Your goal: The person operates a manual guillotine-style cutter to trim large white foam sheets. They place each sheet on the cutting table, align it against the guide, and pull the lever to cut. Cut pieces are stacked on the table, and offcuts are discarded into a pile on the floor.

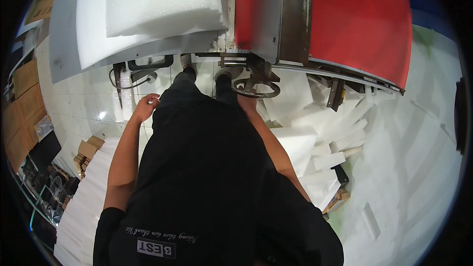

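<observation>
My left hand (146, 106) hangs beside my left thigh, its fingers loosely curled and slightly apart, with nothing seen in it. My right hand (247, 101) is at the near rim of a round metal handwheel (274, 88) under the front edge of a machine; the fingers are partly hidden by the rim and appear wrapped round it. On the machine's grey table (63, 49), to the left, lie stacked white foam sheets (162, 2). A red panel (359, 24) covers the machine's right side, next to a dark upright metal bar (295, 17).
White foam offcuts (325, 128) are heaped on the floor below the machine, to my right. A black handle (150, 63) and a cable (129, 87) hang under the table. Cardboard boxes (24, 103) stand at the far left. One foam strip (371, 220) lies alone at the lower right.
</observation>
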